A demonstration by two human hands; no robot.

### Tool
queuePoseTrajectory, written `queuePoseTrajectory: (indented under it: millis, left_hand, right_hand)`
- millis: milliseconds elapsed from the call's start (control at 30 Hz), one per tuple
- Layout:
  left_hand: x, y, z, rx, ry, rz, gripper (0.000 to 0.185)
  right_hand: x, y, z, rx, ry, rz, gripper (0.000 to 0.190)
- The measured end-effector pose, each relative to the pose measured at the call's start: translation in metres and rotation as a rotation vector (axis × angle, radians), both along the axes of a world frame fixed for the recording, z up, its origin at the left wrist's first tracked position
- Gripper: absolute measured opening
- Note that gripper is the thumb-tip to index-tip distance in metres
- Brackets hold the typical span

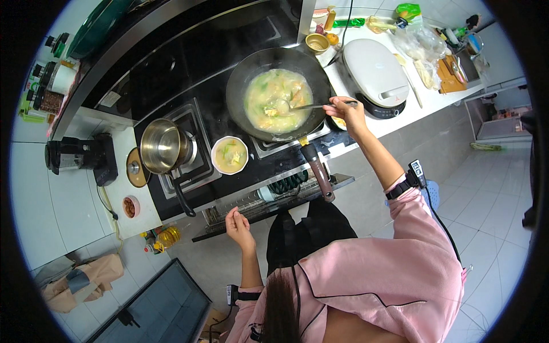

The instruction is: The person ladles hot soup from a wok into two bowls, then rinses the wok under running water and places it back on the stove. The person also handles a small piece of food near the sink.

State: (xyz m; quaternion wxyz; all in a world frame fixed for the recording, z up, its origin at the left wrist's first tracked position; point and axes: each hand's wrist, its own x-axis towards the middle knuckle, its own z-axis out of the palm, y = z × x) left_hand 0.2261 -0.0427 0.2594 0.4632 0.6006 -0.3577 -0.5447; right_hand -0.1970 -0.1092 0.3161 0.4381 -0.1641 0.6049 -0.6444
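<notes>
My right hand [346, 112] grips the handle of a metal ladle [306, 106], whose bowl dips into the soup [279, 90] in a large dark wok [238, 92]. The soup is pale, with green pieces and egg-like bits. Wok and handle [318, 173] sit on the right burner, the handle pointing towards me. A white bowl [214, 163] of similar soup stands on the black hob to the wok's left. Lower down, my left hand [239, 227] hovers in front of the hob with loosely curled fingers and nothing visible in it.
On the left burner a steel saucepan [159, 143] leans tilted, beside a glass lid [136, 168]. A dish drawer [274, 197] is pulled out below the hob. To the right stand a white electric griddle [377, 70] and a brass-coloured bowl [317, 43]. A glass-panelled door [163, 300] is at lower left.
</notes>
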Motion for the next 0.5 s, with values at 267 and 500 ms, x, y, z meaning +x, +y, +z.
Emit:
queuePoseTrajectory:
  millis: [267, 500]
  left_hand:
    - [0.003, -0.002, -0.001, -0.014, -0.026, -0.002, 0.017]
    - [0.003, -0.002, -0.001, -0.002, 0.014, 0.008, 0.016]
  right_hand:
    - [-0.004, 0.002, 0.017, -0.051, -0.028, -0.136, 0.016]
    - [-0.04, -0.004, 0.023, -0.105, 0.232, -0.085, 0.02]
